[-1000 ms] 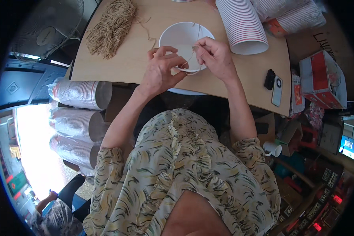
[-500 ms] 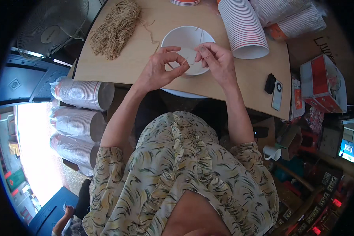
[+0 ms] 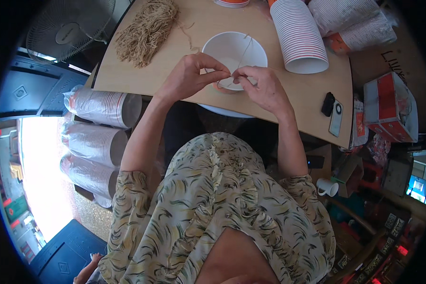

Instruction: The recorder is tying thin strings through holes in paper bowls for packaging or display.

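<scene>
A white paper bucket (image 3: 216, 48) stands near the table's front edge, its open mouth toward me. A thin tan string (image 3: 244, 53) runs from the bucket's far rim across the mouth to my fingers. My left hand (image 3: 193, 75) pinches string between thumb and forefinger at the bucket's near side. Fingertip to fingertip with it, my right hand (image 3: 265, 89) is also closed on the string, its fingers curled. The exact crossing of the string between the fingertips is too small to make out. A thick bundle of tan strings (image 3: 149, 34) lies on the table to the left.
Nested paper buckets (image 3: 300, 35) lie at the right of the table (image 3: 312, 102), with wrapped stacks behind. A phone (image 3: 335, 118) and a black object (image 3: 327, 104) sit by the right edge. Wrapped bucket stacks (image 3: 97, 110) stand left below the table; a fan (image 3: 68, 31) is beyond.
My two hands have come together, so their fingertips now meet over the bucket's near rim. The right hand has lowered and turned inward. The whole view has shifted slightly.
</scene>
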A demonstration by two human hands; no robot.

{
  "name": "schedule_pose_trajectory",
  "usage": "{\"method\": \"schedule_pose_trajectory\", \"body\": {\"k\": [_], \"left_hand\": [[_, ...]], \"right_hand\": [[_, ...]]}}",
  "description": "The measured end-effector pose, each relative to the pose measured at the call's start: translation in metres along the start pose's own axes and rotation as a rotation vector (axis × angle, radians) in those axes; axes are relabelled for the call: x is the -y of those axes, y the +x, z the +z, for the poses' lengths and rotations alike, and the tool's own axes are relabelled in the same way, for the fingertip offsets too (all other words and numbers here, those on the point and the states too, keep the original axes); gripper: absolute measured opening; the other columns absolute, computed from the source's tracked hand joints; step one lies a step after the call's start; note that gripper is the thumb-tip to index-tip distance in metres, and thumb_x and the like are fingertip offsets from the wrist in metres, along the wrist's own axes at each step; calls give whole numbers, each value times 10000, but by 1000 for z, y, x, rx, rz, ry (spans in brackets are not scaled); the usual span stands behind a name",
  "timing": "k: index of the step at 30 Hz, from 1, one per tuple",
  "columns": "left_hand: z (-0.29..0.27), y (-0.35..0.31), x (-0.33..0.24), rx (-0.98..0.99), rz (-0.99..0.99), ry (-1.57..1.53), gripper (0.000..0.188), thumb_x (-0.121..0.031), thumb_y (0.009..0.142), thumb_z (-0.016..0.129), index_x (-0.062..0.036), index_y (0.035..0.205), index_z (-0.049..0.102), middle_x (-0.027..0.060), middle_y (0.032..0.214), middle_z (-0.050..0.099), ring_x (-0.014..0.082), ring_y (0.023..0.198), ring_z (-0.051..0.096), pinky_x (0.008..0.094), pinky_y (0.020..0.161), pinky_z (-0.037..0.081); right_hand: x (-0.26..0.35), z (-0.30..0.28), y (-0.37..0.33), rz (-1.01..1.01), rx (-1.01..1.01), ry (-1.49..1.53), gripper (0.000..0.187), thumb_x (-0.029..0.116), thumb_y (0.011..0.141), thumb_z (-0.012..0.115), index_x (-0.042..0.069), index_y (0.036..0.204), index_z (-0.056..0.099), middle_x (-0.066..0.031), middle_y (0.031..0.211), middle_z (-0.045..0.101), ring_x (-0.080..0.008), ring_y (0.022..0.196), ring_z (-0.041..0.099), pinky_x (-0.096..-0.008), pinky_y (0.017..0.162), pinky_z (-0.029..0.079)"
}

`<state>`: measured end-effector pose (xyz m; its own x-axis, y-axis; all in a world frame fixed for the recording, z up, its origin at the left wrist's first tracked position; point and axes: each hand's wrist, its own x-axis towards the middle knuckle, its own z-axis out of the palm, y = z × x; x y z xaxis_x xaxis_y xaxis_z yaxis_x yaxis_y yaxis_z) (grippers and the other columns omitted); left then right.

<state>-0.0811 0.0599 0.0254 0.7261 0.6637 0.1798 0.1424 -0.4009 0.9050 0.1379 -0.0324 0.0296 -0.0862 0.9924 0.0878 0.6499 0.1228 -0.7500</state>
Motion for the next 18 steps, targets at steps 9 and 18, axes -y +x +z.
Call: {"method": "schedule_pose_trajectory", "body": {"k": [9,18], "left_hand": [[4,-13,5,-114,39,87,162,-172,886,766,-80,1015,797,89,913,755,187,850,668,335,809,519],[3,-12,4,-94,-1,112,157,-182,915,751,-85,1034,786,35,938,749,159,918,627,325,834,480]], "right_hand": [[-2,-4,10,-29,137,-86,234,24,927,554,27,1093,719,-160,1016,734,-284,945,710,-388,825,559],[-17,-6,46,-56,530,-159,303,88,893,569,61,1149,730,-168,1063,732,-324,989,696,-398,890,524]]}}
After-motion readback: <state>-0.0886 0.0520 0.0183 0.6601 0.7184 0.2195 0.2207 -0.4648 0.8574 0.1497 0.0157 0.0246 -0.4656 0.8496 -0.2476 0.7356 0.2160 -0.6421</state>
